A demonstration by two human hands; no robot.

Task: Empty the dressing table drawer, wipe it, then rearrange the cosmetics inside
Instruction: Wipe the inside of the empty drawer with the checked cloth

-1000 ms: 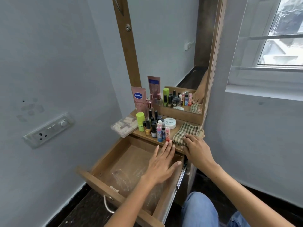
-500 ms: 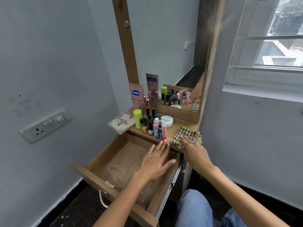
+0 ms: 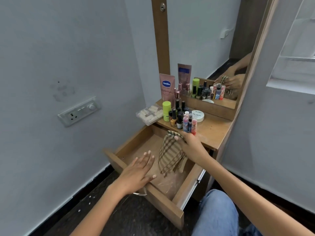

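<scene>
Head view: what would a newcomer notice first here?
The checked cloth hangs from the right hand over the open drawer, while the left hand lies flat inside it. Behind, cosmetics crowd the tabletop: a pink Vaseline tube, nail polish bottles, a white jar.

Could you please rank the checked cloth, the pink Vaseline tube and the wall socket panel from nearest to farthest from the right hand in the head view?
1. Checked cloth: gripped in the right hand, over the drawer.
2. Pink Vaseline tube: upright at the tabletop's back left.
3. Wall socket panel: far left, on the wall.
</scene>
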